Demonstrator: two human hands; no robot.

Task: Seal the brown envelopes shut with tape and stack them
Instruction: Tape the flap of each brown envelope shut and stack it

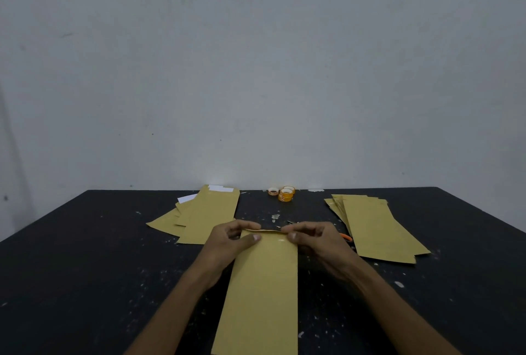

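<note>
Both hands pinch envelope (262,283) flap edge at table (85,269) near-centre: left hand (230,238), right hand (313,238) (fingers clamped). Stacks (378,229) flank; tape rolls (285,193) at far edge.

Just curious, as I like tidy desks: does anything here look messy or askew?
The left pile of envelopes is fanned askew, with white paper poking out; the right pile is splayed too. The black table is speckled with pale scraps.
</note>
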